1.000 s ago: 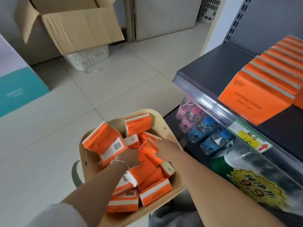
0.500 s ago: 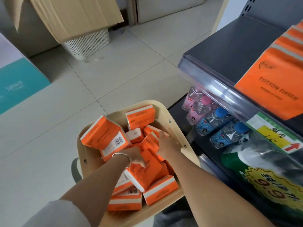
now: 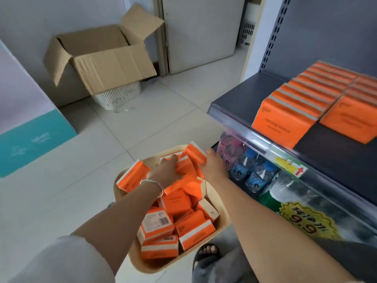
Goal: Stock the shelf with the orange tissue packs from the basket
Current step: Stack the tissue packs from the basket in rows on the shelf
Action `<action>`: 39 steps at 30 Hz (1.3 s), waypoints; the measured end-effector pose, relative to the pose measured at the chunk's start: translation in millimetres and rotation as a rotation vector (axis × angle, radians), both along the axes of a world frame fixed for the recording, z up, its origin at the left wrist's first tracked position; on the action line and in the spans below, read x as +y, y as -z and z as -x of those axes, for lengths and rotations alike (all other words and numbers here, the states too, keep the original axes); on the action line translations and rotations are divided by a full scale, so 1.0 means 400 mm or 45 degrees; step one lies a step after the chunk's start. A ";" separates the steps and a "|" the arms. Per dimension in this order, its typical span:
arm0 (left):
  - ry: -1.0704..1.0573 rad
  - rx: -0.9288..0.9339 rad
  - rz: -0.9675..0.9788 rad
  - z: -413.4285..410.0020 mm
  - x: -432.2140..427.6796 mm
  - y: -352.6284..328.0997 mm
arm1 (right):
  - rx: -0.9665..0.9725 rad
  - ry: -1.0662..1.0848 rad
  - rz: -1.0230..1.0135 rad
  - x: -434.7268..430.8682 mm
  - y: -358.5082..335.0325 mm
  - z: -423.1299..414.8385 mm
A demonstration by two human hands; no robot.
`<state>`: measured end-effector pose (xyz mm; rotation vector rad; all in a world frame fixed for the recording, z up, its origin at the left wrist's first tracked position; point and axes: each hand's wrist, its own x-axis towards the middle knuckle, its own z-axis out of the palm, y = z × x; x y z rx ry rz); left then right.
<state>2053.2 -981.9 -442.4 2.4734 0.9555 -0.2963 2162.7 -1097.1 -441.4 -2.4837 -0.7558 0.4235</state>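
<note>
Both hands down in the beige basket [image 3: 222, 226], pressing a cluster of orange tissue packs [image 3: 190, 160] between them at the far rim. Left hand [image 3: 166, 170] fingers curled over the cluster's top and left side, silver bangle [image 3: 154, 185] on the wrist. Right hand [image 3: 213, 167] flat against the cluster's right side, thumb up on the top pack. Grasped packs tilted, raised above the loose pile. More orange packs [image 3: 173, 227] jumbled in the basket, some showing barcodes. Basket on the tiled floor [image 3: 61, 201], just beside the dark shelf [image 3: 244, 99]. Two rows of orange packs [image 3: 306, 103] standing upright on the shelf. Small water bottles [image 3: 247, 168] on the tier below, pink and blue caps. Open cardboard box [image 3: 102, 58] well apart, near the wall.
</note>
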 end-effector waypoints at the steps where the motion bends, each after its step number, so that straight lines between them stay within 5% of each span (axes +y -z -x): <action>1: 0.001 -0.035 -0.024 0.005 -0.004 -0.027 | -0.032 0.004 -0.053 -0.007 -0.027 0.007; 14: 0.112 -0.672 -0.508 -0.047 -0.081 -0.450 | -0.572 0.146 -0.520 -0.159 -0.442 -0.029; 22: 0.326 -0.898 -0.561 -0.195 -0.286 -0.601 | -0.715 0.443 -0.536 -0.390 -0.573 -0.124; 29: 0.538 -0.873 -0.572 -0.307 -0.401 -0.592 | -0.678 0.684 -0.192 -0.583 -0.524 -0.239; 39: 0.578 -0.815 -0.595 -0.435 -0.400 -0.571 | -0.683 0.546 0.243 -0.587 -0.409 -0.404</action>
